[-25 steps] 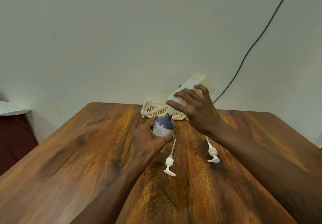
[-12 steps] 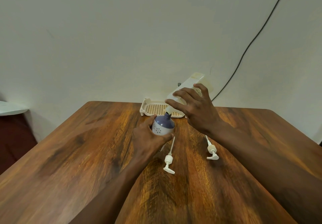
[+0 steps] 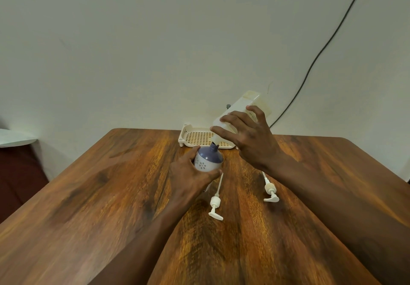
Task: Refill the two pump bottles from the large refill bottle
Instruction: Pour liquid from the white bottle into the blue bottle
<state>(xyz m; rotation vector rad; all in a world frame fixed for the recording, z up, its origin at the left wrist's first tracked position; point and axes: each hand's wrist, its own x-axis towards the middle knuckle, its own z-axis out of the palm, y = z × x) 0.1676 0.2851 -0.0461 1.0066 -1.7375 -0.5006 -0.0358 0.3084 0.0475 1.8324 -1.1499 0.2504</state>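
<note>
Left hand (image 3: 188, 178) wrapped around the small pump bottle (image 3: 208, 159), fingers clamped on its white lower body; bottle upright on the desk (image 3: 88, 196), blue-grey shoulder and open neck showing above the grip. Right hand (image 3: 250, 140) holds the large refill bottle (image 3: 248, 107), fingers spread and clamped over its side. Refill bottle tilted steeply, base up toward the wall, spout down and meeting the pump bottle's neck.

Two pump heads lie loose on the desk, tubes pointing away from the person: one pump head (image 3: 215, 205) just right of the left wrist, the other pump head (image 3: 270, 192) tucked close under the right forearm. The two are apart from each other.

Cream perforated tray (image 3: 185, 135) sits at the far desk edge, against the wall, just behind the bottles. Black cable (image 3: 310, 67) runs down the wall to the right.

Open wood to the left, and near the front edge between the forearms. Right far corner of the desk is rounded.
</note>
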